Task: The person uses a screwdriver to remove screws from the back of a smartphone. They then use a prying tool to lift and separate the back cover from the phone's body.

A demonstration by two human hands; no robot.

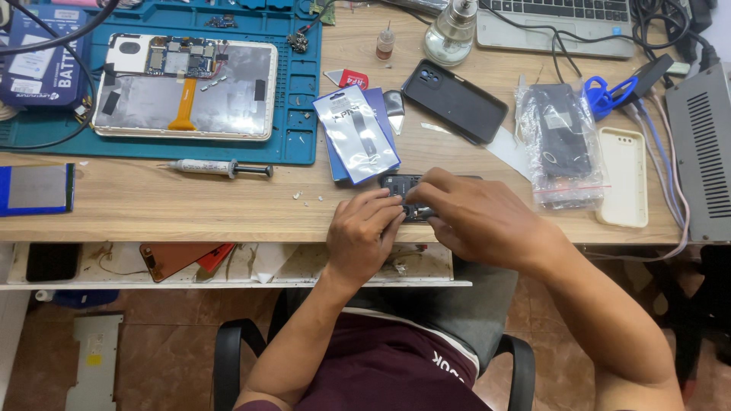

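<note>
A small black phone (401, 185) lies at the front edge of the wooden desk (190, 205), mostly hidden under both hands. My left hand (364, 232) grips its near left side with curled fingers. My right hand (468, 217) covers its right part, fingertips pinched on the phone's middle. Whether a tool is between the fingers cannot be told. Just behind the phone lies a silver and blue foil packet (356, 133).
An opened tablet (186, 85) rests on a blue work mat (301, 91) at the back left. A syringe (221, 168), black phone case (454, 100), bagged phone (562, 144), cream case (624, 176), glass bottle (451, 32), laptop (556, 23) and grey box (704, 152) surround the hands.
</note>
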